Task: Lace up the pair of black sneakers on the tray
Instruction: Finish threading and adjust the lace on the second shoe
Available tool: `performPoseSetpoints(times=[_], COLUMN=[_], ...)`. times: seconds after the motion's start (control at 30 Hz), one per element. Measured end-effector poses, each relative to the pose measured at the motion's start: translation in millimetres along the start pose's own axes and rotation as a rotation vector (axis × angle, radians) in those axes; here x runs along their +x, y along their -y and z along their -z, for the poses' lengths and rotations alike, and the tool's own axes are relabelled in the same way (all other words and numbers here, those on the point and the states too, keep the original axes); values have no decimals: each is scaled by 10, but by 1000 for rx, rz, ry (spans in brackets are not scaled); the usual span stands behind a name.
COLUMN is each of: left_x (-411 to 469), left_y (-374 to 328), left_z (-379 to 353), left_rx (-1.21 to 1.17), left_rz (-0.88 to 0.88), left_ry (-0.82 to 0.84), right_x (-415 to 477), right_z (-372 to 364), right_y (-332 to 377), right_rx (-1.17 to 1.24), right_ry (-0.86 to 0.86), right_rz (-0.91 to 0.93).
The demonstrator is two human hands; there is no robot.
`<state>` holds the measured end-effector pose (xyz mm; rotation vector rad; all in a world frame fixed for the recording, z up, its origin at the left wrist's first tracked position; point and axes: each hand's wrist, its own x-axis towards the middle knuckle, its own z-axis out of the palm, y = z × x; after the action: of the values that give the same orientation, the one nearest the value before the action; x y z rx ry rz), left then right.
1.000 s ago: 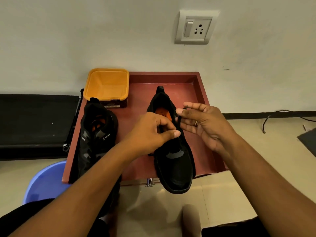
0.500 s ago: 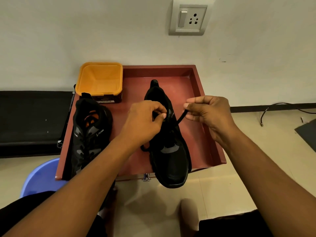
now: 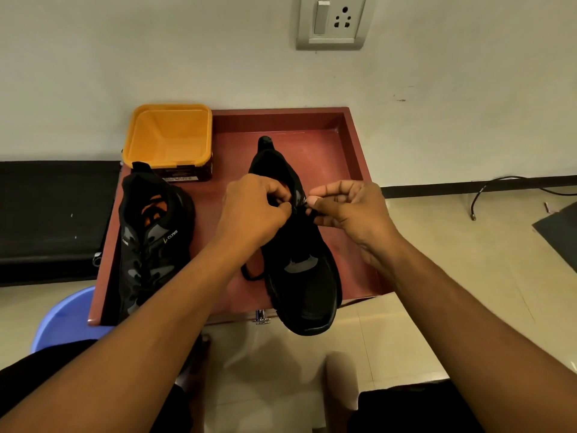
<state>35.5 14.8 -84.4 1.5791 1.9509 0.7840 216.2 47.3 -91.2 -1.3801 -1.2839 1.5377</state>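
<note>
Two black sneakers lie on a reddish-brown tray (image 3: 338,145). The right sneaker (image 3: 304,276) points its toe toward me and overhangs the tray's near edge. My left hand (image 3: 253,210) grips the shoe at its upper eyelets, fingers curled over the tongue. Just beside it, my right hand (image 3: 346,206) pinches the black lace (image 3: 312,214) at the shoe's right side. A loose loop of lace (image 3: 249,275) trails on the tray left of this shoe. The left sneaker (image 3: 150,242), with grey patches and an orange insole, lies untouched at the tray's left.
An orange plastic tub (image 3: 168,139) stands at the tray's back left corner. A blue stool (image 3: 62,320) shows under the tray's left side. A black bench (image 3: 53,220) runs along the wall at left. A cable (image 3: 499,189) lies on the floor at right.
My right hand went from spread fingers to pinching the lace, then drew in close to the eyelets. My left hand stayed on the shoe's tongue area. The view tilted slightly downward.
</note>
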Motion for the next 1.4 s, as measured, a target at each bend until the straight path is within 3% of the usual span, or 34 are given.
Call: performPoseSetpoints(times=[0.17,0.7,0.93,1.17,1.4], left_x=[8,-4,-25,-26,9], left_y=[2,55,33,41,26], left_z=[5,28,74,-29,64], left_rx=[-26,-73,-67,-337,-418], left_rz=[9,-13,-13,113,127], left_ry=[18,43,79,65,131], right_x=[1,-87,-70,87,101], right_z=[-35,-293,-205,-46,-73], right_y=[-26,-218,-40,158,227], right_rx=[64,-137,-238,-221,-196], right_ry=[-62,-246,-103,70,51], right_rz=[77,216,223,-21,-64])
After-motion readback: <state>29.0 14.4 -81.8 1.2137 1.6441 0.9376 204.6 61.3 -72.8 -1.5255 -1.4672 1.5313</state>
